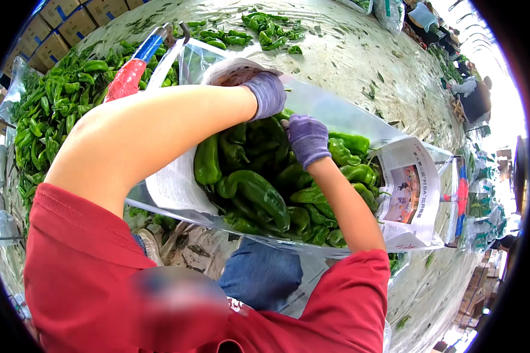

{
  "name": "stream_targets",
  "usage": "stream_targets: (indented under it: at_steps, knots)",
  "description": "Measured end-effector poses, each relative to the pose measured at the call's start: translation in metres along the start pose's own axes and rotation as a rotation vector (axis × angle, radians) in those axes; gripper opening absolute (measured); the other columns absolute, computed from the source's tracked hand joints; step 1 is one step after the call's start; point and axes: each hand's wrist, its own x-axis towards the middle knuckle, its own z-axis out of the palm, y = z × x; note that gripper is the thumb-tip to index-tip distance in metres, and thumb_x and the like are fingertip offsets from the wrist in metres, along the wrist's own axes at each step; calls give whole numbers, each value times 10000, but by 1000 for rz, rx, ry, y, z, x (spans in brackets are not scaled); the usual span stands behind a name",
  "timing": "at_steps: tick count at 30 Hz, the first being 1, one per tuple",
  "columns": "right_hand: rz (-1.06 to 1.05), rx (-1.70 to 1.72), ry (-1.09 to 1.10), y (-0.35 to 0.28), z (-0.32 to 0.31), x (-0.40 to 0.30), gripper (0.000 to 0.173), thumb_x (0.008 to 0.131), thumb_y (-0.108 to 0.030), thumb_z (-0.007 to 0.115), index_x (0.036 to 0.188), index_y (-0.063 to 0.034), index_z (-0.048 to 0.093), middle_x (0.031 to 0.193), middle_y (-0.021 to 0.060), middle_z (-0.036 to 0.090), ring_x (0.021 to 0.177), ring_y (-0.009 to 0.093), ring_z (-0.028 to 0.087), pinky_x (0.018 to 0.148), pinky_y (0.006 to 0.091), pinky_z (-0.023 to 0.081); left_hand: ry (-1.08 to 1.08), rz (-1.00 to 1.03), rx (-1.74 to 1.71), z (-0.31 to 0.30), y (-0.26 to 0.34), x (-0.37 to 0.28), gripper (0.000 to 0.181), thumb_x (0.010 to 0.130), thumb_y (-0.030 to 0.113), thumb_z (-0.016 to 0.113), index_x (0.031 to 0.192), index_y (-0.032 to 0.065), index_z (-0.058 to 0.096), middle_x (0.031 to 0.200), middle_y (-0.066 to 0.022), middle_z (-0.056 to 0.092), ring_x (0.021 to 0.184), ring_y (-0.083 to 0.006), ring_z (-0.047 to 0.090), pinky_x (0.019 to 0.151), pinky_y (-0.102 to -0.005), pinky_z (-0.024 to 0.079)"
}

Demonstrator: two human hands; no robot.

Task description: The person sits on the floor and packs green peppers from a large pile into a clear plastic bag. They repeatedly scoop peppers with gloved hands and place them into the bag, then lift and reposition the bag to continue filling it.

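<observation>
A clear plastic bag (335, 103), lined with newspaper, stretches before me and holds many green peppers (256, 194). Over its far side is my left hand (269, 95), in a purple knit glove, next to a curled newspaper sheet (236, 70). A thin stem shows beside that glove; its fingers and anything under them are hidden. My right hand (308, 139), gloved alike, is bent down over the peppers. Its thumb side is close to one pepper (284, 114) lying between both hands; whether it grips this one is unclear. Another newspaper sheet (408, 189) with a photo lines the right end.
A metal frame with a red-and-blue taped bar (132, 70) stands at the bag's left; a similar taped bar (461, 200) is at the right. A large pepper heap (57, 110) covers the floor at left, near stacked cartons (77, 33). Another person (473, 99) is far right.
</observation>
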Motion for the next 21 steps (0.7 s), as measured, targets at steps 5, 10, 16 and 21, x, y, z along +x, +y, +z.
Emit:
stream_targets:
  at_steps: [5,10,16,21]
  knots:
    - [15,423,-48,-21,4,-14,274,877,-348,573,921,-84,632,842,202,659,807,387,631,719,476,497,-44,-13,22,-7,1,-5,192,751,141,614,880,147,756,864,-42,718,816,-257,673,714,-407,518]
    - [-81,575,-104,-10,-8,-14,292,879,-356,576,999,-98,645,820,188,657,779,378,625,740,445,498,-138,45,21,-18,-1,-11,193,754,137,619,894,110,750,874,-77,716,835,-265,673,739,-405,519]
    - [-24,87,-189,43,4,22,237,853,-224,617,1015,-62,675,972,195,668,921,353,644,816,435,513,-111,7,-55,-21,1,-7,205,764,97,597,913,73,737,871,-125,707,802,-305,672,665,-433,539]
    - [40,28,-196,32,58,64,190,808,-140,616,943,-35,699,961,227,660,922,370,644,820,442,515,-259,-18,-134,-19,-4,-11,278,831,127,533,1061,81,681,976,-173,672,860,-341,661,722,-446,532]
